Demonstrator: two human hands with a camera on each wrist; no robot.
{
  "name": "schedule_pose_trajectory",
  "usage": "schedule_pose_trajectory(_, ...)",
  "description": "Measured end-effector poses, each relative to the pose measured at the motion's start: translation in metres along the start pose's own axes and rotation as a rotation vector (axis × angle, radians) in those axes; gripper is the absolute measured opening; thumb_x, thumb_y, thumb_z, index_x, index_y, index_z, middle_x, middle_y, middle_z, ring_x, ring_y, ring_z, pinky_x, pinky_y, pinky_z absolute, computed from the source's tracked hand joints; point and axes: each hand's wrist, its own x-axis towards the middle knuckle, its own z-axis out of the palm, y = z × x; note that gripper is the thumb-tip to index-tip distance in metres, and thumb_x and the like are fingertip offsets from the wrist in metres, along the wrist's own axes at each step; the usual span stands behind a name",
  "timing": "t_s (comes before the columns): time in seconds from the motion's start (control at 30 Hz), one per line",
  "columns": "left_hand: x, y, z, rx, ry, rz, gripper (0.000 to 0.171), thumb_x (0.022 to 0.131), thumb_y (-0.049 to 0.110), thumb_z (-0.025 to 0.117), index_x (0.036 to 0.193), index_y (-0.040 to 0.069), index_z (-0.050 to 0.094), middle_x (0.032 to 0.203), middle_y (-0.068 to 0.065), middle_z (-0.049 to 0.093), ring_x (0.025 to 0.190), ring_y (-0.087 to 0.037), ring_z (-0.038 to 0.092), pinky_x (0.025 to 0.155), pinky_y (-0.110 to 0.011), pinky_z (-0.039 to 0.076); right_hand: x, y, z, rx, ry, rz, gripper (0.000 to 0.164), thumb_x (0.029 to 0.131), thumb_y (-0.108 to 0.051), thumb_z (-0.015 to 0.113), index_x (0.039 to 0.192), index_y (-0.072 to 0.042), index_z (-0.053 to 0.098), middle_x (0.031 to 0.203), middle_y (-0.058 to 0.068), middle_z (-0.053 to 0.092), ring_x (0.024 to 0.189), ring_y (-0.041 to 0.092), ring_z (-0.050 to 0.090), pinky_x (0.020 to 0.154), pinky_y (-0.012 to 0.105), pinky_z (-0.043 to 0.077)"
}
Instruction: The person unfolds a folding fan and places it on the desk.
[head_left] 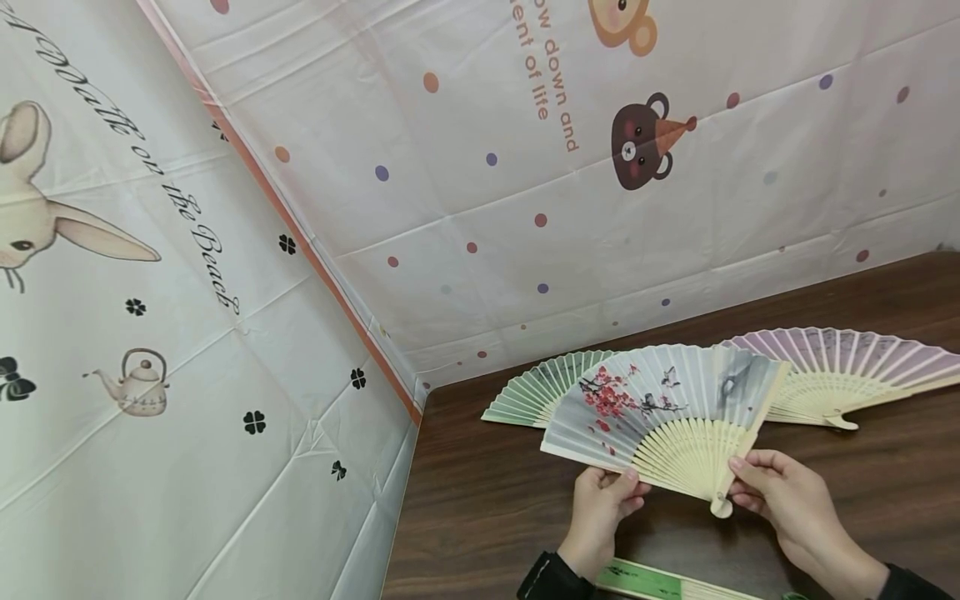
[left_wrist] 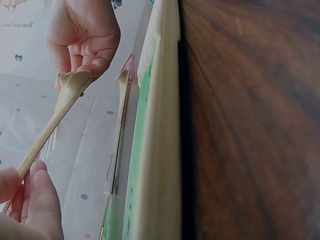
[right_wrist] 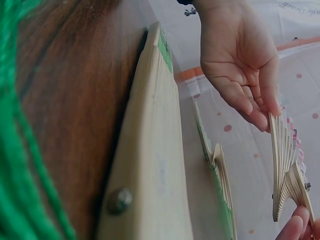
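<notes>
An unfolded grey folding fan with red blossoms [head_left: 637,408] is held up between both hands, its pale ribs meeting at a rivet low on the right. My left hand [head_left: 603,510] pinches its left outer rib between thumb and fingers. On the other side, my right hand [head_left: 795,504] grips the right outer rib near the pivot. The right wrist view shows the fan edge-on [right_wrist: 287,160], with the left thumb [right_wrist: 270,90] on its rib. Nearest below the hands lies a folded green fan [head_left: 648,581], seen large in the left wrist view [left_wrist: 157,135].
Behind the held fan, a spread green fan [head_left: 536,392] and a spread purple fan [head_left: 847,358] rest on the dark wooden table [head_left: 465,500]. Green tassel threads [right_wrist: 15,150] hang near the right wrist camera. Printed cloth [head_left: 450,208] stands along the table's back and left.
</notes>
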Motion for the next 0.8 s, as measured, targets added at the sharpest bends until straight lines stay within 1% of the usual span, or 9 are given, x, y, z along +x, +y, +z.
schedule_pose_trajectory(0.17, -0.0008, -0.0011, -0.0006, 0.006, -0.003, -0.002, 0.017, 0.080, 0.011, 0.063, 0.093, 0.001, 0.058, 0.072, 0.002, 0.060, 0.065, -0.008, 0.061, 0.060, -0.020, 0.049, 0.0006, 0.0014, -0.0014, 0.016, -0.003, -0.005, 0.017, 0.086, -0.007, 0.056, 0.073, -0.019, 0.055, 0.062, -0.008, 0.060, 0.054, 0.005, 0.056, 0.051, 0.019, 0.048)
schedule_pose_trajectory(0.47, -0.0033, 0.0001, 0.0009, -0.001, 0.021, -0.039, 0.015, 0.079, 0.010, 0.063, 0.090, 0.001, 0.058, 0.071, 0.000, 0.060, 0.065, -0.008, 0.061, 0.060, -0.019, 0.049, 0.0021, 0.0021, -0.0031, 0.051, 0.005, -0.013, 0.017, 0.085, -0.008, 0.057, 0.073, -0.019, 0.055, 0.062, -0.007, 0.060, 0.054, 0.005, 0.057, 0.051, 0.018, 0.048)
schedule_pose_trajectory(0.8, -0.0058, -0.0017, 0.0024, -0.023, 0.026, -0.036, 0.016, 0.079, 0.009, 0.063, 0.092, 0.001, 0.058, 0.070, 0.001, 0.061, 0.065, -0.008, 0.062, 0.058, -0.018, 0.049, 0.0010, 0.0012, -0.0041, 0.080, 0.021, -0.002, 0.017, 0.085, -0.009, 0.057, 0.072, -0.020, 0.055, 0.062, -0.008, 0.061, 0.054, 0.005, 0.057, 0.051, 0.018, 0.049)
